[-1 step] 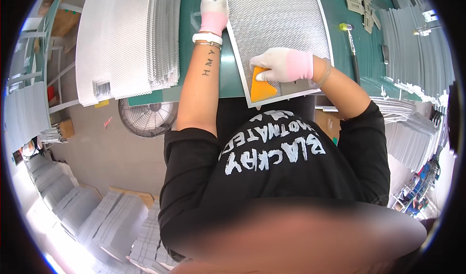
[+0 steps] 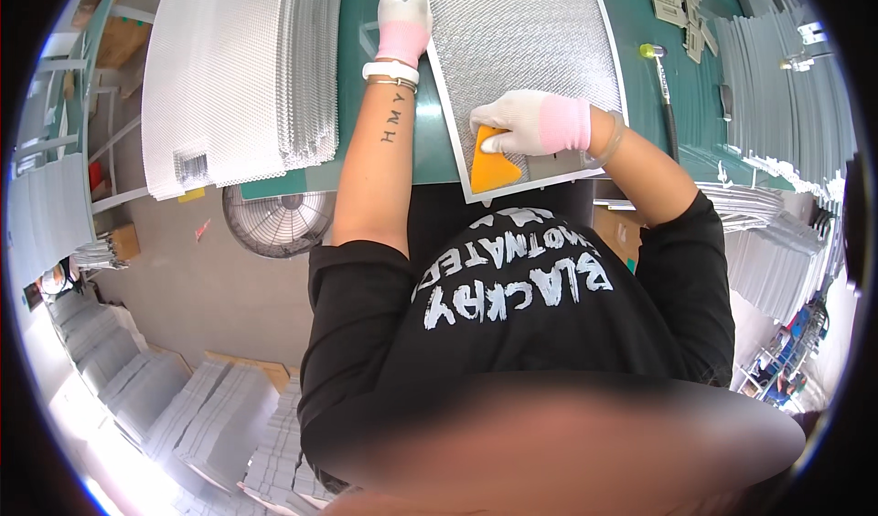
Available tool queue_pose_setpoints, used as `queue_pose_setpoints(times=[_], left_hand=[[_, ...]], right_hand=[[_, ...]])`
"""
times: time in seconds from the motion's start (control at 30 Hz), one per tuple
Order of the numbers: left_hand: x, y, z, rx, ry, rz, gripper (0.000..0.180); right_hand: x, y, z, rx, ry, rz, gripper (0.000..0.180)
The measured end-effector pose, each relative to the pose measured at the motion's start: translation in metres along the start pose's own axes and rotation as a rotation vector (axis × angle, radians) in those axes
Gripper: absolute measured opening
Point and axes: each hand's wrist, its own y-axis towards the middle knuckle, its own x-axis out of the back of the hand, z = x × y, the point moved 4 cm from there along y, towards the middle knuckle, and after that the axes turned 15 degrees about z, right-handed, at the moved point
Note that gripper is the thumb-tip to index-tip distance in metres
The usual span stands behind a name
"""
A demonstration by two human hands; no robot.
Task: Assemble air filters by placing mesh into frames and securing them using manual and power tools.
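Note:
A framed silver mesh panel (image 2: 526,45) lies on the green table, its near edge close to my body. My left hand (image 2: 402,9), in a white glove with a pink cuff, grips the panel's far left edge; its fingertips are partly cut off by the picture's top. In my right hand (image 2: 526,121), gloved alike, is a flat orange scraper (image 2: 495,169) with a notched side. The scraper's lower end rests at the panel's near left corner, against the inner side of the frame. A dark rectangular cut-out (image 2: 553,162) shows beside my right hand.
A tall stack of mesh sheets (image 2: 238,68) stands on the table at left. A mallet (image 2: 663,91) with a yellow-green head lies right of the panel. Beyond it are small beige parts (image 2: 670,4) and stacked sheets (image 2: 777,86). A round fan (image 2: 279,219) sits below the table's left edge.

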Motion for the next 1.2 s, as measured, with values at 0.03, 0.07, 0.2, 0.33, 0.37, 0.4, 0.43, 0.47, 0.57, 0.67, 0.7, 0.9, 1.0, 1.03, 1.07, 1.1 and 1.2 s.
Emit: queue_pose_setpoints(times=[0.03,0.07,0.2,0.33,0.37,0.4,0.43,0.47,0.57,0.67,0.7,0.9,1.0,1.03,1.07,1.1,1.2], left_hand=[[0.001,0.0,0.001,0.002,-0.001,-0.002,0.032],[0.002,0.0,0.001,-0.005,-0.005,-0.01,0.032],[0.002,0.001,0.006,0.017,-0.048,-0.023,0.031],[0.001,0.002,0.005,-0.009,-0.109,-0.028,0.031],[-0.001,0.002,0.003,0.018,-0.059,-0.023,0.031],[0.0,0.001,0.005,0.047,-0.005,-0.023,0.03],[0.001,0.001,0.007,0.047,-0.003,-0.025,0.03],[0.002,0.001,0.007,0.019,-0.047,-0.025,0.03],[0.0,0.0,0.003,0.02,-0.064,-0.015,0.03],[0.0,0.001,0.003,0.037,-0.048,-0.018,0.029],[0.001,0.002,0.006,0.026,-0.059,-0.027,0.029],[-0.001,0.004,0.009,-0.014,-0.022,-0.069,0.03],[-0.001,0.005,0.016,0.033,-0.223,-0.036,0.03],[-0.002,0.005,0.017,0.032,-0.223,-0.035,0.03],[-0.001,0.005,0.016,0.009,-0.199,-0.037,0.03],[-0.002,0.005,0.014,-0.017,-0.177,-0.038,0.03],[-0.002,0.006,0.014,0.015,-0.223,-0.032,0.03]], right_hand=[[-0.003,0.001,0.001,0.007,0.019,0.008,0.023],[-0.004,0.003,-0.001,0.007,0.019,0.01,0.023],[-0.006,0.005,-0.002,-0.022,0.06,0.033,0.022],[-0.007,0.004,-0.005,0.014,0.086,0.024,0.022],[-0.007,0.003,-0.006,0.011,0.086,0.021,0.022],[-0.006,0.003,-0.006,0.025,0.109,0.023,0.021],[-0.006,0.003,-0.005,0.039,0.131,0.024,0.021],[-0.007,0.004,-0.005,0.041,0.13,0.025,0.021],[-0.008,0.003,-0.006,0.053,0.106,-0.011,0.021],[-0.01,0.0,0.001,-0.027,0.056,-0.037,0.021],[-0.011,-0.001,0.002,-0.062,0.044,-0.067,0.02],[-0.02,-0.008,0.023,-0.233,-0.034,-0.151,0.019],[-0.024,-0.007,0.033,-0.271,-0.079,-0.179,0.02],[-0.025,-0.007,0.035,-0.257,-0.095,-0.194,0.023],[-0.025,-0.007,0.033,-0.256,-0.095,-0.195,0.023],[-0.024,-0.008,0.031,-0.228,-0.071,-0.219,0.023],[-0.024,-0.009,0.014,-0.178,0.021,-0.222,0.024]])
